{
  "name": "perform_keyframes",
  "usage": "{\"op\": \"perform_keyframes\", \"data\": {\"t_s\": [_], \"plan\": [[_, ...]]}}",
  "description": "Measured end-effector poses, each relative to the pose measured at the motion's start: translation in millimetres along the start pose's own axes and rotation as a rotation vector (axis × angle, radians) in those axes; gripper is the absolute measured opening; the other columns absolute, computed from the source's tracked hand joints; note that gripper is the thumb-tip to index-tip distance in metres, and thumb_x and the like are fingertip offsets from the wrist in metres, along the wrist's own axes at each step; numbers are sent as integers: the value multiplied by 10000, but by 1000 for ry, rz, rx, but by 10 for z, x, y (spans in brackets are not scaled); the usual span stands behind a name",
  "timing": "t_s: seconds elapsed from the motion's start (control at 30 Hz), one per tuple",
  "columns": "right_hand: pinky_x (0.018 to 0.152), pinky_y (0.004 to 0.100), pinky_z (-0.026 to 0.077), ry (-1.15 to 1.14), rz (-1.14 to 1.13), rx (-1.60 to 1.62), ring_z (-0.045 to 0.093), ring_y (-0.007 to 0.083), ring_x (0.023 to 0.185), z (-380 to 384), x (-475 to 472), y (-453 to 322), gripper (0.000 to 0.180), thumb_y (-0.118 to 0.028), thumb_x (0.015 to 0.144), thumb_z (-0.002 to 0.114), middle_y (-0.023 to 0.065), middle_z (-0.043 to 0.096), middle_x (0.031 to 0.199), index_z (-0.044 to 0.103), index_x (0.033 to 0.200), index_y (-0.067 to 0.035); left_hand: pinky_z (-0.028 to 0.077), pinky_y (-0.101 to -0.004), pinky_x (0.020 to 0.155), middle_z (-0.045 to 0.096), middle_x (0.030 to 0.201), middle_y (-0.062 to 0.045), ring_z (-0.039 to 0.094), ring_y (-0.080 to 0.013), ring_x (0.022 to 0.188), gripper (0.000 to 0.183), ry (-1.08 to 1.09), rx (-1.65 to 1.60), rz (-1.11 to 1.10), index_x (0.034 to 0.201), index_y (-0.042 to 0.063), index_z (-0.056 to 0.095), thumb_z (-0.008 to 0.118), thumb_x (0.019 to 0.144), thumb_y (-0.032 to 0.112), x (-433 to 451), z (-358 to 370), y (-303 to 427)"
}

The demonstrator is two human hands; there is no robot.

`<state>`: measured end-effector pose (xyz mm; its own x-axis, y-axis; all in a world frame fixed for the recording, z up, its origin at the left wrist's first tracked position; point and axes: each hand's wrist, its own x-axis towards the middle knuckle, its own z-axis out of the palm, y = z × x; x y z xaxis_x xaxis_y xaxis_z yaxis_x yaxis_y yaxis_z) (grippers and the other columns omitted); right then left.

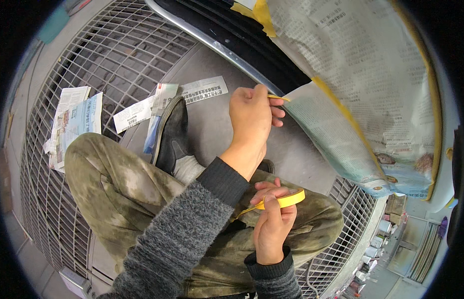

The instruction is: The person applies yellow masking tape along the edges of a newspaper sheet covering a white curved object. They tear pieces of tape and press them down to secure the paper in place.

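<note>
My left hand (252,112), in a grey knitted sleeve, pinches a narrow strip of yellow masking tape (278,97) at the lower tip of a newspaper sheet (318,123). That sheet hangs along a car body part, beside a bright metal trim strip (217,46). Lower down, over my lap, my right hand (275,218) holds a roll of yellow masking tape (291,199) between thumb and fingers. A tail of tape runs from the roll down left and passes behind my left sleeve. Yellow tape borders a larger newspaper covering (366,67) at upper right.
Newspaper pieces (77,123) lie on the metal floor grating (116,41) at left; more strips (206,89) lie by my black shoe (172,130). Several cans and containers (372,250) stand at lower right. A metal box (73,280) sits at lower left.
</note>
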<state>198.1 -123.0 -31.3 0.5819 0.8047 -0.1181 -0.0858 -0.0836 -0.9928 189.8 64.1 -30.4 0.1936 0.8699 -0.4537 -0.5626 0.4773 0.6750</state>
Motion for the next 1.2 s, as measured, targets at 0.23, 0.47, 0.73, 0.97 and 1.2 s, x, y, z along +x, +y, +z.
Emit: {"op": "perform_keyframes", "data": {"t_s": [0.23,0.47,0.73,0.97,1.2], "plan": [[1282,506,75,3,-33,-80,664,211,1106,29,20,75,79,-117,973,610,34,733,788,611,894,-119,540,-313,521,724,894,-153,684,-193,652,241,8,-109,-19,1045,17,526,526,1057,257,22,-51,-28],[1282,502,83,2,-16,-79,666,198,1091,47,27,94,80,-120,978,619,29,725,792,627,899,-105,465,-267,426,712,780,-121,631,-153,513,153,48,45,-11,952,66,500,567,1016,187,-5,-233,-25],[1292,493,75,24,-25,-42,654,131,926,27,22,135,68,-93,960,646,18,683,803,632,893,-89,505,-300,460,674,831,-136,663,-187,569,148,35,-142,-47,944,57,476,527,1034,163,-15,72,-170],[1288,501,57,16,8,-34,665,160,966,42,20,104,62,-93,962,631,37,705,797,636,901,-86,545,-332,572,594,776,-85,715,-267,710,389,-22,-324,-158,927,72,486,377,1092,407,66,64,-163],[1281,513,70,-2,-19,-56,655,199,1117,28,38,91,97,-102,986,609,17,732,817,647,898,-104,540,-338,541,527,718,-62,679,-258,633,514,-101,-331,-148,947,81,469,282,1088,539,194,-4,-118]]}}
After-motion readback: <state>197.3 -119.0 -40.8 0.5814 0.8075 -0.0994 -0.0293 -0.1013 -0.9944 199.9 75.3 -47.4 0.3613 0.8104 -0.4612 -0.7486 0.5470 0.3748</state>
